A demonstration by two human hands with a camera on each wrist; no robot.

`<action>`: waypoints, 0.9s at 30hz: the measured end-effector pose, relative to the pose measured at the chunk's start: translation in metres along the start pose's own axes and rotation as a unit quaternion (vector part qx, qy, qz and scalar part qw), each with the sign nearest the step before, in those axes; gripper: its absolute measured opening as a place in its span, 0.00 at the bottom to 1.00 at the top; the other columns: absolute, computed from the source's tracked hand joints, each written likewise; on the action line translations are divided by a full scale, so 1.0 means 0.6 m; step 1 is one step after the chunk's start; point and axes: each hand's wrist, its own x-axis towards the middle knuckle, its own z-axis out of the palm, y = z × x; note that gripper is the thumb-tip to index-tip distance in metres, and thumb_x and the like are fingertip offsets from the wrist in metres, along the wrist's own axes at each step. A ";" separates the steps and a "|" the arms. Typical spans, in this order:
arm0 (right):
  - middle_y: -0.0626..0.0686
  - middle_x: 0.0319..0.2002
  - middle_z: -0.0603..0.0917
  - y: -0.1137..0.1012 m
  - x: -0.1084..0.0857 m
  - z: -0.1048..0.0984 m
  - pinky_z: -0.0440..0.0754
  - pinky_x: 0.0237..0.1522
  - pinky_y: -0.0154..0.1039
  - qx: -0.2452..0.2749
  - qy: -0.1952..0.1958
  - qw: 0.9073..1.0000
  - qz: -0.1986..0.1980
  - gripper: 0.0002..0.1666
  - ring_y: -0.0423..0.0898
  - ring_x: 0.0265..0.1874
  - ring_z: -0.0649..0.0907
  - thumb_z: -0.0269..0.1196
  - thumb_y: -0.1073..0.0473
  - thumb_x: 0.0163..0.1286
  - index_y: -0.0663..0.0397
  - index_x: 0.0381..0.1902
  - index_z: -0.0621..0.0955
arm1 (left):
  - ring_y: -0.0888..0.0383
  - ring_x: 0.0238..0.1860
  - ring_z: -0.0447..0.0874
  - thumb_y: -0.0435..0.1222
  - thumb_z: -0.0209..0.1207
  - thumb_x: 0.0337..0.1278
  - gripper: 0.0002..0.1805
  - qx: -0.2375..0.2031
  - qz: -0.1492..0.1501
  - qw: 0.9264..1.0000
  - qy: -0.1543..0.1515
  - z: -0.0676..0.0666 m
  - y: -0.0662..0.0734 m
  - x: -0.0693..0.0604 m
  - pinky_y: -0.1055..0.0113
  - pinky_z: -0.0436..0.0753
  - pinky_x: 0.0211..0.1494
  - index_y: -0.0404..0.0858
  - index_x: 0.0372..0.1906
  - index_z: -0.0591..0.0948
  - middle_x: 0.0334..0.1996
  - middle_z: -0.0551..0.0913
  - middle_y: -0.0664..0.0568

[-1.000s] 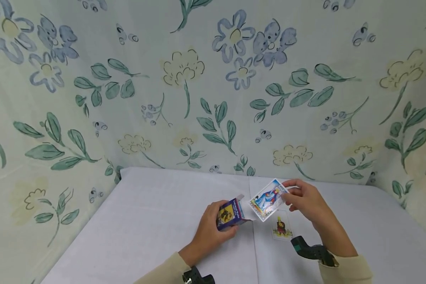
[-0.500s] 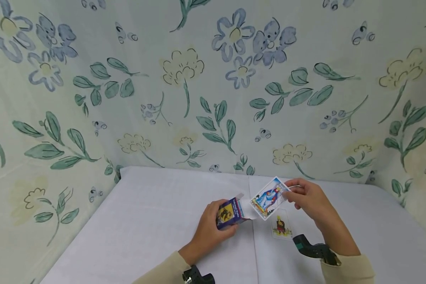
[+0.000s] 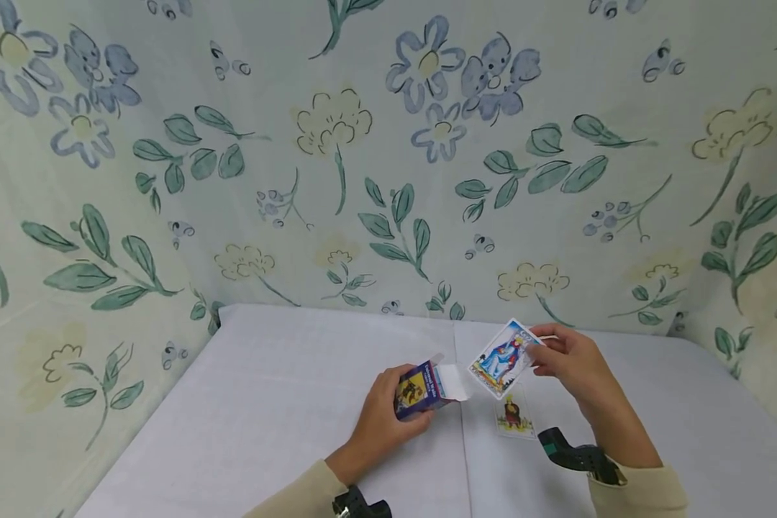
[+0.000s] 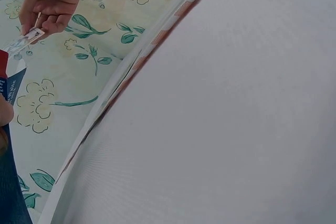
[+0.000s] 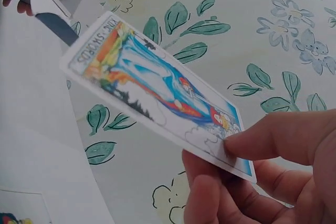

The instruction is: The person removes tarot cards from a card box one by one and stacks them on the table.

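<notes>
My left hand (image 3: 383,410) grips a purple-and-yellow card box (image 3: 417,392) whose white flap stands open toward the right. In the left wrist view only a dark blue side of the box (image 4: 11,182) shows at the left edge. Between thumb and fingers, my right hand (image 3: 573,360) pinches a tarot card (image 3: 501,360) by one end, face up and raised above the table. "King Swords" is printed on this card (image 5: 163,87) in the right wrist view. Below it, a second card (image 3: 515,417) with a dark seated figure lies on the table, its top partly covered.
A white cloth covers the table (image 3: 285,403), with a crease running through it near the middle. Behind and at both sides hangs a floral curtain (image 3: 337,237). Both wrists carry black camera mounts (image 3: 576,457).
My right hand has moved slightly right with the tarot card, away from the box, and more of the white flap shows. The left hand with the box has stayed in place.
</notes>
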 end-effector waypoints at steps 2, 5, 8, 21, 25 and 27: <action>0.64 0.50 0.80 0.002 0.001 -0.002 0.83 0.40 0.36 0.004 0.002 1.000 -0.004 0.24 0.53 0.36 0.83 0.60 0.55 0.70 0.59 0.61 0.72 | 0.63 0.48 0.71 0.46 0.71 0.46 0.39 -0.003 0.006 1.000 0.000 0.000 0.000 0.002 0.66 0.77 0.50 0.46 0.64 0.68 0.53 0.74 0.57; 0.64 0.49 0.80 0.002 0.003 -0.002 0.83 0.40 0.36 0.007 0.002 1.000 -0.014 0.23 0.53 0.36 0.83 0.59 0.55 0.70 0.58 0.60 0.73 | 0.62 0.48 0.71 0.46 0.71 0.46 0.39 -0.006 0.009 1.000 0.001 -0.001 0.000 0.003 0.66 0.77 0.49 0.46 0.65 0.68 0.53 0.74 0.56; 0.64 0.48 0.80 0.004 0.004 -0.002 0.83 0.40 0.35 0.005 -0.001 1.000 -0.020 0.22 0.52 0.35 0.83 0.59 0.56 0.70 0.57 0.60 0.73 | 0.62 0.47 0.71 0.46 0.71 0.46 0.39 -0.006 0.008 1.000 0.001 -0.001 0.000 0.003 0.67 0.76 0.48 0.45 0.64 0.68 0.52 0.75 0.56; 0.62 0.46 0.81 0.012 0.004 -0.003 0.82 0.42 0.36 -0.012 0.000 1.000 0.008 0.25 0.51 0.36 0.84 0.61 0.53 0.69 0.55 0.62 0.73 | 0.62 0.48 0.71 0.46 0.71 0.45 0.39 -0.005 -0.003 1.000 -0.007 0.000 0.003 0.000 0.67 0.76 0.49 0.45 0.65 0.68 0.52 0.74 0.56; 0.61 0.47 0.83 0.012 0.007 -0.003 0.82 0.47 0.40 -0.017 -0.001 1.000 0.005 0.28 0.50 0.37 0.85 0.62 0.51 0.69 0.57 0.62 0.71 | 0.63 0.48 0.70 0.48 0.70 0.46 0.40 -0.006 0.001 1.000 -0.006 0.000 0.002 0.001 0.67 0.76 0.49 0.45 0.65 0.67 0.53 0.74 0.57; 0.61 0.48 0.83 0.012 0.008 -0.003 0.80 0.51 0.45 -0.017 0.000 1.000 0.009 0.29 0.50 0.38 0.85 0.62 0.50 0.68 0.57 0.62 0.71 | 0.63 0.48 0.71 0.48 0.70 0.46 0.40 -0.005 0.003 1.000 -0.005 0.001 0.001 0.001 0.66 0.76 0.49 0.45 0.65 0.67 0.53 0.74 0.56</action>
